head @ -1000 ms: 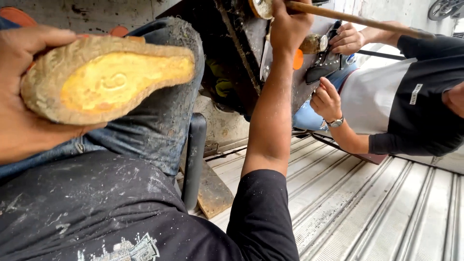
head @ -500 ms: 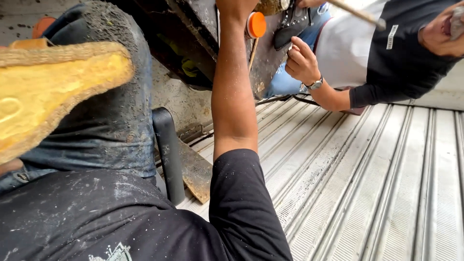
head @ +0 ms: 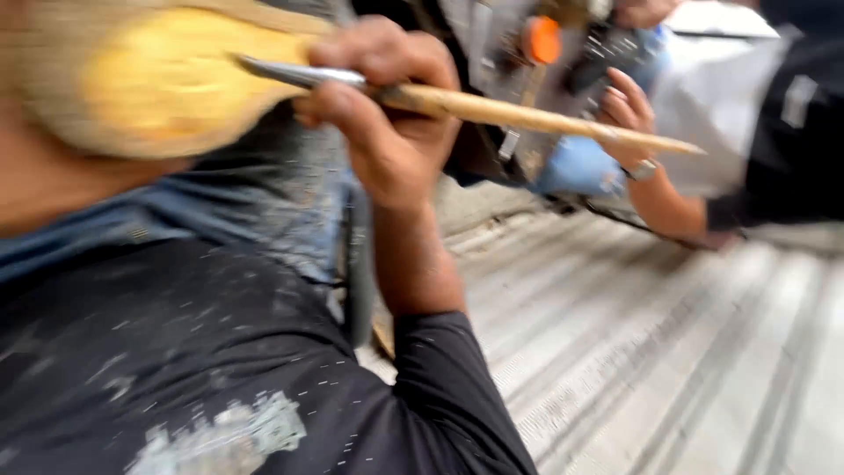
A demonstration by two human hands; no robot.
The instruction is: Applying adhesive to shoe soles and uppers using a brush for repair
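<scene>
My left hand (head: pixel 44 180) sits at the left edge under a chunk of wood (head: pixel 149 79) and grips it; the chunk has a yellow hollowed face and a rough bark rim. My right hand (head: pixel 387 114) is closed around a carving tool (head: pixel 492 110) with a long pale wooden handle. The tool's metal blade (head: pixel 290 72) lies against the yellow face of the wood. The handle's free end points right, toward another person. The whole frame is blurred by motion.
My dusty jeans knee (head: pixel 264 193) and black shirt (head: pixel 202 369) fill the lower left. Another person in a white and black shirt (head: pixel 756 97) sits at the upper right, hand (head: pixel 626 105) with a wristwatch near dark machinery with an orange part (head: pixel 541 40). Ribbed metal flooring (head: pixel 668 352) spreads below.
My right hand has come down from the machinery above, holding the wooden-handled tool, and its blade now rests on the wood chunk. The view has swung and blurred.
</scene>
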